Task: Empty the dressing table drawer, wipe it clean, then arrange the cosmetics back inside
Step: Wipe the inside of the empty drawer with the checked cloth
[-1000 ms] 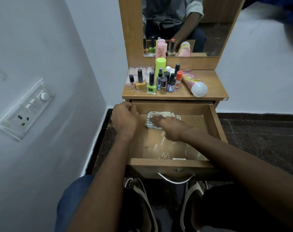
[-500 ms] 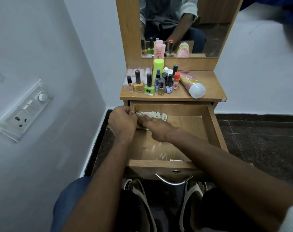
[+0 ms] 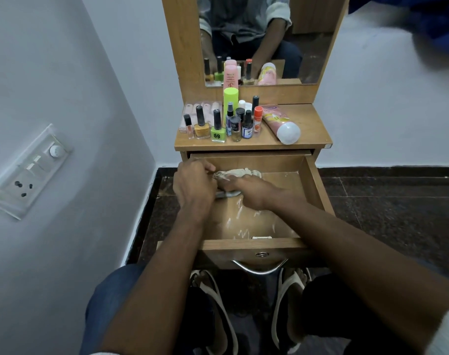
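Note:
The wooden drawer [image 3: 314, 190] is pulled out and holds only a crumpled whitish cloth [image 3: 237, 173] at its back left. My right hand [image 3: 251, 192] presses down on the cloth. My left hand [image 3: 194, 183] rests on the drawer's left wall, its fingers curled and touching the cloth's edge. On the dressing table top [image 3: 310, 124] stand several nail polish bottles, among them a yellow one [image 3: 201, 124] and a green one [image 3: 217, 128], a tall lime-green bottle [image 3: 230, 99] and a pink tube [image 3: 279, 121] lying on its side.
A mirror [image 3: 269, 39] rises behind the table top and reflects the person. A white wall with a switch panel [image 3: 26, 172] is close on the left. Dark tiled floor [image 3: 387, 198] spreads right. My knees and sandalled feet are under the drawer's metal handle [image 3: 259, 269].
My right hand has slid the cloth from the drawer's middle back to the back left corner, bunching it. My left hand stays on the left wall, now touching the cloth.

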Demonstrator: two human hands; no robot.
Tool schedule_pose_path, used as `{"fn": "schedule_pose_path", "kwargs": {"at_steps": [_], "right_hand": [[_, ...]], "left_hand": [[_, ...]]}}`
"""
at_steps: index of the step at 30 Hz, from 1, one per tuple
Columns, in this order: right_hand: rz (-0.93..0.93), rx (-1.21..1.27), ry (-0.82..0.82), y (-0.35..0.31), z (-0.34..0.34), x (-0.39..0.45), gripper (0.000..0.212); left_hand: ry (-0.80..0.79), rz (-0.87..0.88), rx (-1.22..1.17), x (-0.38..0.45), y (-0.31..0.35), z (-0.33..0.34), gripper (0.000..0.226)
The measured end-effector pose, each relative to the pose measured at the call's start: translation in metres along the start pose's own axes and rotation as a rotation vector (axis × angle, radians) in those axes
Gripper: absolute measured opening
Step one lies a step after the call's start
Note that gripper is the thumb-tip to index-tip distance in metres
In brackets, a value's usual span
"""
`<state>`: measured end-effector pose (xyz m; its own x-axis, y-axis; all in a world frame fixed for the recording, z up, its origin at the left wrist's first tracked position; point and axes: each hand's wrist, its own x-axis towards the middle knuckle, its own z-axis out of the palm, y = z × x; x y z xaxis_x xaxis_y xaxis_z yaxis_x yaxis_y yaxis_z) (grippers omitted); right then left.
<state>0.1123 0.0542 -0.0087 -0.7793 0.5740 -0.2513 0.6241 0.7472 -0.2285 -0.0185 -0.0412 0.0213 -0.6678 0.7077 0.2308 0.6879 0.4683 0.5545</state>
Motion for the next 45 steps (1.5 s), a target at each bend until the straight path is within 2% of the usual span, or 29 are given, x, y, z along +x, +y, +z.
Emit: {"fn": "schedule_pose_path", "kwargs": {"at_steps": [4, 6, 8, 11, 16, 20, 24, 27, 30, 35, 37, 39, 41, 45], "right_hand": [[0.204, -0.087, 0.125, 0.028, -0.023, -0.025, 0.043], [0.294, -0.154, 0.192, 0.044, -0.033, -0.042, 0.033], [0.311, -0.235, 0.243, 0.050, -0.035, -0.050, 0.033], [0.260, -0.317, 0.220, 0.051, -0.036, -0.054, 0.030], [0.198, -0.382, 0.209, 0.058, -0.037, -0.058, 0.027], [0.273, -0.430, 0.233, 0.054, -0.038, -0.055, 0.020], [0.197, -0.404, 0.173, 0.059, -0.038, -0.054, 0.026], [0.129, -0.374, 0.104, 0.061, -0.040, -0.060, 0.023], [0.112, -0.351, 0.040, 0.056, -0.030, -0.066, 0.033], [0.220, -0.222, 0.185, 0.060, -0.035, -0.057, 0.025], [0.216, -0.249, 0.140, 0.055, -0.040, -0.059, 0.021], [0.176, -0.267, 0.026, 0.045, -0.037, -0.067, 0.015], [0.154, -0.230, -0.033, 0.040, -0.028, -0.075, 0.018], [0.191, -0.056, 0.061, 0.058, -0.033, -0.069, 0.017]], "left_hand": [[-0.003, 0.025, -0.005, 0.001, -0.006, -0.003, 0.034], [-0.004, 0.046, 0.009, 0.000, -0.005, -0.003, 0.032], [-0.012, 0.068, 0.036, 0.000, -0.005, -0.002, 0.031], [-0.049, 0.129, 0.125, -0.001, -0.001, -0.002, 0.028], [-0.271, 0.294, 0.119, -0.003, 0.008, 0.004, 0.024], [-0.257, 0.234, 0.085, 0.001, 0.002, 0.008, 0.023], [-0.255, 0.184, 0.052, 0.002, -0.003, 0.009, 0.026], [-0.258, 0.166, 0.052, 0.002, -0.002, 0.010, 0.026], [-0.264, 0.151, 0.040, 0.004, -0.001, 0.012, 0.026], [-0.278, 0.162, 0.010, 0.001, -0.002, 0.014, 0.024], [-0.268, 0.157, -0.006, 0.002, -0.004, 0.014, 0.026], [-0.264, 0.152, -0.020, 0.003, -0.004, 0.014, 0.027], [-0.264, 0.152, -0.029, 0.003, -0.005, 0.015, 0.026], [-0.277, 0.160, -0.029, 0.003, -0.003, 0.018, 0.023]]}}
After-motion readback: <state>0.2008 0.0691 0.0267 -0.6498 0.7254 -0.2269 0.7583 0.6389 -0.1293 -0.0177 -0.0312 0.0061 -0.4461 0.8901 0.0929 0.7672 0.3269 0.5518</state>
